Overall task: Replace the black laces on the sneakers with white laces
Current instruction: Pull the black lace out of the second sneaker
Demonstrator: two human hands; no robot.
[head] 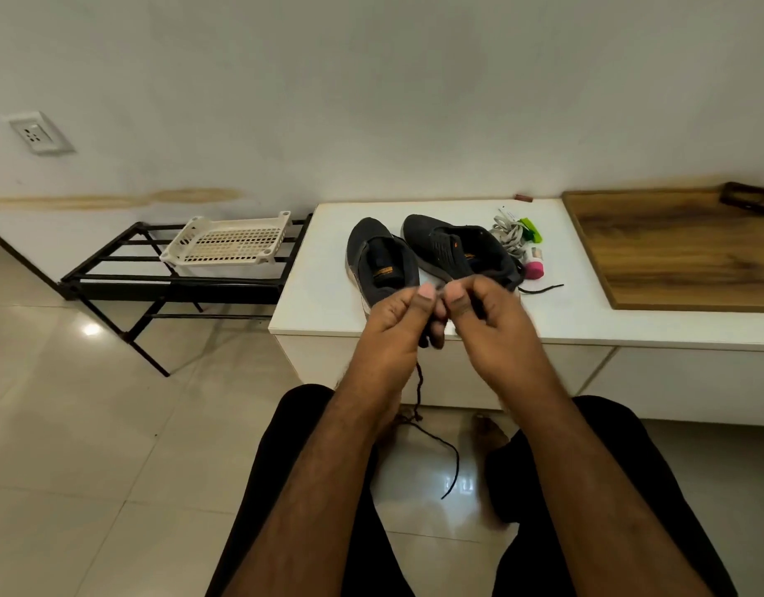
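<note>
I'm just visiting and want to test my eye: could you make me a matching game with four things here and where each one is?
Things:
1. black lace
2. white laces
3. plastic basket
4. wooden board

Places:
A. on the black metal rack
B. bundled right of the sneakers
C. flat on the cabinet's right end
D. pinched by both hands, left hand and right hand, hanging to the floor

Pairs: 1-D, 2-B, 3-A, 4-C
</note>
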